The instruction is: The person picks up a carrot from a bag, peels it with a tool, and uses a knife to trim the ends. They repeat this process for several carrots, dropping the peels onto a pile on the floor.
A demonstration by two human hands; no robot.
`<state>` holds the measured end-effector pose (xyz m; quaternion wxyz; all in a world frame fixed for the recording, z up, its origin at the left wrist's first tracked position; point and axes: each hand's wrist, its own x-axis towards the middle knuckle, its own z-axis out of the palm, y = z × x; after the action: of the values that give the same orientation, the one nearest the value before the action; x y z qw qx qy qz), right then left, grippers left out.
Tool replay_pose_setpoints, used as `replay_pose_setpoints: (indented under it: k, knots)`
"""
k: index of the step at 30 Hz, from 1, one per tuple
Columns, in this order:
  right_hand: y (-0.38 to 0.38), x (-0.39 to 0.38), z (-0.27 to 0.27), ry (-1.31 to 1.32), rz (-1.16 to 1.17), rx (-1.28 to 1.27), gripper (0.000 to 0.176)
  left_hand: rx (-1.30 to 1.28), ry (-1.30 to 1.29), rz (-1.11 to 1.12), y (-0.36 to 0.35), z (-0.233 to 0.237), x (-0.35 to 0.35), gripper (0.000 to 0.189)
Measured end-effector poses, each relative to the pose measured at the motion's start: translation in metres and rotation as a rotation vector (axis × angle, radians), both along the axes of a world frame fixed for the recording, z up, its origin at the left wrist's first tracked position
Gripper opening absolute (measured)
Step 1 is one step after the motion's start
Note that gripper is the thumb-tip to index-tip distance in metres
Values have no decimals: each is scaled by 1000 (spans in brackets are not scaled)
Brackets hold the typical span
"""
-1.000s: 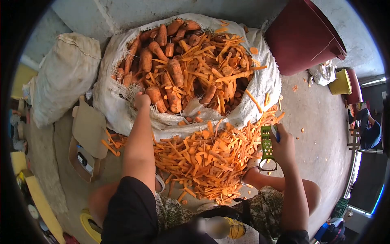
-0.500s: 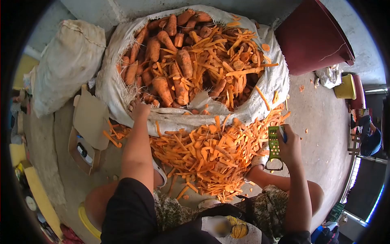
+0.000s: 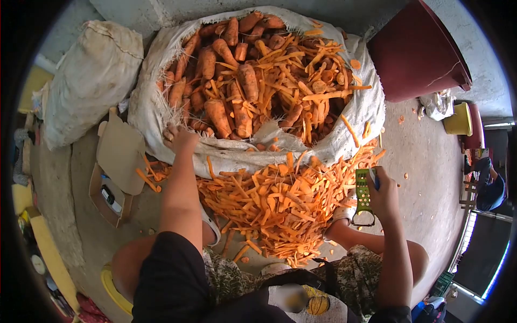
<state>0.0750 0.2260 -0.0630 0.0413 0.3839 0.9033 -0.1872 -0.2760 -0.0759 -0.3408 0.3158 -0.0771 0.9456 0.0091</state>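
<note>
A large white woven sack (image 3: 371,81) stands in front of me, its mouth rolled wide. Inside lie whole carrots (image 3: 217,116) and many peeled strips. My left hand (image 3: 182,140) is at the near-left rim of the sack, fingers curled over the frayed edge. In my right hand (image 3: 383,195) is a green peeler (image 3: 363,194) with grater holes and a looped end, held upright over the floor right of the strips. A bit of blue shows by my fingers. Carrot peelings (image 3: 280,207) are heaped between my feet, against the sack.
A tied white sack (image 3: 91,81) and an open cardboard box (image 3: 116,202) holding a dark-and-white item are on the left. At upper right are a tilted maroon tub (image 3: 414,54) and a yellow bucket (image 3: 458,119). Another person (image 3: 491,185) sits at far right.
My left hand has shifted slightly up and left along the sack's rim. The peeler stays nearly still in my right hand. The view has moved a little.
</note>
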Motion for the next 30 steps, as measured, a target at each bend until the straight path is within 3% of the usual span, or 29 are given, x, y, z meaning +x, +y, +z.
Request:
replay_pose_setpoints:
  k: [1, 5, 7, 10, 13, 17, 20, 22, 23, 30]
  knots:
    - [0, -1, 0, 0, 1, -3, 22, -21, 24, 31, -4, 3, 3, 82]
    - [-5, -5, 2, -44, -14, -33, 22, -125, 18, -18, -8, 17, 7, 85]
    - [-7, -5, 2, -39, -8, -38, 21, -182, -159, -208, -15, 14, -2, 90]
    - [-9, -6, 2, -44, 1, -33, 20, -217, -300, -292, -20, 20, -12, 98]
    - [-12, -9, 3, -46, 5, -46, 19, -254, -326, -337, -20, 31, -11, 93]
    - [-14, -7, 2, -58, 10, -48, 19, -227, -248, -350, -29, 10, -7, 93]
    - [-13, -8, 3, -64, 28, -50, 20, -239, -146, -368, -23, 28, 6, 80]
    - [-16, -7, 3, -61, 34, -58, 21, -328, -289, -453, -17, 29, 6, 72]
    - [-18, -7, 6, -43, 45, -54, 22, -403, -233, -481, -13, 28, 13, 60]
    - [-22, 4, 17, 52, 94, -70, 27, -439, -113, -574, -15, 75, 45, 41]
